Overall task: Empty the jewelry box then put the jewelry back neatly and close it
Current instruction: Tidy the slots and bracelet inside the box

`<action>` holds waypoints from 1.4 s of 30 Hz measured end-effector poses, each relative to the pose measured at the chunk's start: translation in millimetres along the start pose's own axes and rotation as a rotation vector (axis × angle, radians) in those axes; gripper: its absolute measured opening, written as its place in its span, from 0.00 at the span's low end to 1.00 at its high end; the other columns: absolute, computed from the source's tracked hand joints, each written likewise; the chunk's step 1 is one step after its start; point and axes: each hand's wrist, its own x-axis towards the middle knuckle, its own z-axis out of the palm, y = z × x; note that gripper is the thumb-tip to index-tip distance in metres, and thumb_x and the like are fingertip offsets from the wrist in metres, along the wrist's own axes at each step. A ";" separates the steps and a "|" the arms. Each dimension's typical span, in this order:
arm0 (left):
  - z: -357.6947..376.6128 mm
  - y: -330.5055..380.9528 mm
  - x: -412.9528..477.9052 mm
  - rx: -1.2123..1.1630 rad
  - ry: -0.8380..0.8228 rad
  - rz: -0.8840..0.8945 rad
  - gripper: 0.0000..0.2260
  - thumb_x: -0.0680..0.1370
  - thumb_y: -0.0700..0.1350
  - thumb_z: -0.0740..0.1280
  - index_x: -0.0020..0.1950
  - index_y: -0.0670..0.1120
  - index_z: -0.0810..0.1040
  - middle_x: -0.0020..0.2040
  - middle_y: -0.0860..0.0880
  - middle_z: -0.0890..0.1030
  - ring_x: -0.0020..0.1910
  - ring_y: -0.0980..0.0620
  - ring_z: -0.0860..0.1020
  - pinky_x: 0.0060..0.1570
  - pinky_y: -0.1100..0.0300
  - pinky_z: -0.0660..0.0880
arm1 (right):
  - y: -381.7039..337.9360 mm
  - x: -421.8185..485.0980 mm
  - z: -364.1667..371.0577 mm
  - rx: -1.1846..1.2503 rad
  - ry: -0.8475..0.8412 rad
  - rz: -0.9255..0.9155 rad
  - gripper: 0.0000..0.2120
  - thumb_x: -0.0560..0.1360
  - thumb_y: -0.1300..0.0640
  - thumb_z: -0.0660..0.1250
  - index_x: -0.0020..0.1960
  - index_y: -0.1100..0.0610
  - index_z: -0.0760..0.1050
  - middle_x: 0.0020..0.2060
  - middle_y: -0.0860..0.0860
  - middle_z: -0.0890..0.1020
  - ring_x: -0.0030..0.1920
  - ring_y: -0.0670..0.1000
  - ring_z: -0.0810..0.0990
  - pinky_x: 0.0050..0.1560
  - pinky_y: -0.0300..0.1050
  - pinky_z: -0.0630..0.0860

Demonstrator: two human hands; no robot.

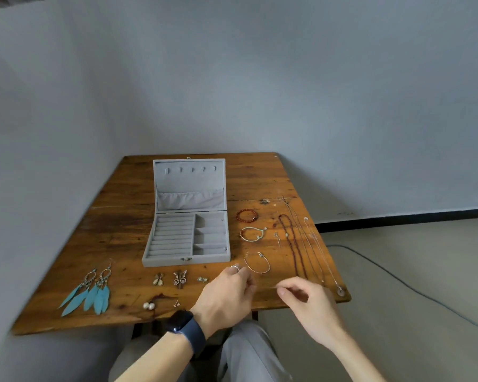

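Feather earrings (87, 295), turquoise, a pair, lie at the left of the wooden table (122, 188). Small earrings (180, 278) sit in a row just before the jewelry box (186, 238), which stands mid-table, lid upright, compartments bare. Left hand (226, 292): fingers curled under, contents hidden. Three bracelets (253, 234) lie right of the box. Right hand (308, 301): thumb and forefinger pinched, on what I cannot tell. Necklaces (301, 244) lie lengthwise near the right edge.

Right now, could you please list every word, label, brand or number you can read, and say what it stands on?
None can be read.
The grey jewelry box shows no label.
The smartwatch face is dark.
The disc pendant near the right corner of the wooden table is too small to show any marking.
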 end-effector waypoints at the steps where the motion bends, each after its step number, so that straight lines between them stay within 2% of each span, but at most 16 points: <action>1: 3.8 -0.7 -3.4 0.028 0.024 0.005 0.08 0.82 0.51 0.59 0.55 0.51 0.75 0.56 0.53 0.73 0.55 0.51 0.73 0.51 0.56 0.74 | 2.4 -2.8 1.3 -0.022 0.005 -0.026 0.05 0.77 0.53 0.71 0.47 0.44 0.84 0.44 0.33 0.83 0.50 0.35 0.79 0.50 0.28 0.71; 5: 15.0 -4.9 -10.6 0.127 0.053 0.026 0.12 0.81 0.53 0.58 0.55 0.52 0.79 0.64 0.56 0.71 0.60 0.52 0.68 0.58 0.55 0.69 | 4.3 -8.6 3.9 -0.159 0.033 -0.092 0.06 0.78 0.54 0.69 0.49 0.45 0.84 0.46 0.38 0.83 0.51 0.34 0.77 0.51 0.21 0.63; 8: 17.0 -5.9 -7.6 0.148 0.086 -0.004 0.12 0.81 0.54 0.58 0.55 0.54 0.80 0.68 0.57 0.69 0.63 0.53 0.67 0.60 0.56 0.66 | 3.1 -2.7 5.7 -0.273 0.022 -0.102 0.09 0.80 0.52 0.66 0.56 0.46 0.83 0.50 0.38 0.80 0.49 0.38 0.76 0.50 0.20 0.62; 12: 15.7 -4.0 4.5 0.227 0.136 -0.022 0.14 0.81 0.53 0.58 0.57 0.52 0.81 0.68 0.55 0.70 0.65 0.52 0.67 0.62 0.56 0.66 | -0.2 10.8 8.8 -0.376 0.048 -0.085 0.12 0.80 0.50 0.65 0.62 0.46 0.80 0.53 0.40 0.81 0.52 0.41 0.76 0.39 0.24 0.61; 14: 14.3 -3.3 9.8 0.252 0.139 -0.028 0.14 0.81 0.52 0.57 0.58 0.51 0.81 0.67 0.54 0.72 0.64 0.51 0.68 0.61 0.56 0.67 | -2.4 16.1 9.1 -0.409 0.065 -0.074 0.10 0.79 0.49 0.66 0.60 0.44 0.80 0.51 0.39 0.82 0.52 0.43 0.77 0.37 0.26 0.57; 19: 11.8 -7.7 20.2 0.349 0.133 -0.043 0.15 0.81 0.52 0.57 0.58 0.49 0.81 0.65 0.51 0.73 0.62 0.49 0.70 0.60 0.53 0.68 | -5.5 28.5 11.7 -0.513 0.061 -0.096 0.05 0.79 0.47 0.66 0.52 0.45 0.79 0.46 0.39 0.82 0.49 0.44 0.74 0.31 0.33 0.57; 21: 11.6 -9.8 22.7 0.365 0.131 -0.045 0.15 0.81 0.51 0.57 0.58 0.49 0.81 0.65 0.51 0.74 0.62 0.49 0.70 0.60 0.53 0.68 | -3.4 32.5 13.6 -0.532 0.052 -0.116 0.06 0.79 0.48 0.66 0.53 0.45 0.80 0.47 0.41 0.82 0.50 0.45 0.74 0.34 0.34 0.63; 23: 12.5 -10.4 23.7 0.385 0.126 -0.031 0.15 0.81 0.51 0.57 0.59 0.49 0.81 0.65 0.50 0.74 0.62 0.49 0.70 0.60 0.53 0.67 | 0.9 35.5 16.0 -0.535 0.048 -0.137 0.06 0.79 0.49 0.66 0.54 0.46 0.81 0.48 0.42 0.82 0.49 0.47 0.75 0.42 0.38 0.72; 24: 13.0 -10.3 23.7 0.393 0.124 -0.023 0.15 0.81 0.51 0.57 0.59 0.49 0.81 0.65 0.50 0.73 0.62 0.49 0.69 0.61 0.53 0.67 | 2.7 36.2 17.1 -0.540 0.045 -0.142 0.07 0.79 0.50 0.66 0.54 0.46 0.81 0.48 0.43 0.82 0.50 0.48 0.75 0.44 0.40 0.73; 31: 12.8 -11.3 22.3 0.431 0.136 0.017 0.15 0.82 0.51 0.57 0.61 0.49 0.80 0.66 0.50 0.73 0.62 0.49 0.69 0.60 0.54 0.66 | 8.0 38.3 20.4 -0.585 0.046 -0.167 0.09 0.80 0.50 0.65 0.56 0.47 0.82 0.51 0.44 0.82 0.51 0.48 0.75 0.44 0.38 0.71; 37: 10.2 -14.1 22.6 0.436 0.139 0.024 0.14 0.82 0.50 0.58 0.59 0.49 0.80 0.65 0.49 0.74 0.61 0.48 0.70 0.59 0.54 0.67 | 11.7 38.5 21.6 -0.566 0.045 -0.172 0.09 0.80 0.52 0.64 0.56 0.49 0.82 0.51 0.44 0.82 0.51 0.48 0.75 0.47 0.41 0.75; 42: 1.9 -17.4 29.7 0.408 0.187 0.042 0.13 0.82 0.52 0.57 0.59 0.51 0.78 0.62 0.50 0.76 0.60 0.49 0.71 0.58 0.54 0.68 | 11.0 43.0 15.6 -0.540 0.062 -0.180 0.10 0.80 0.51 0.64 0.57 0.49 0.81 0.52 0.43 0.81 0.53 0.46 0.74 0.49 0.39 0.75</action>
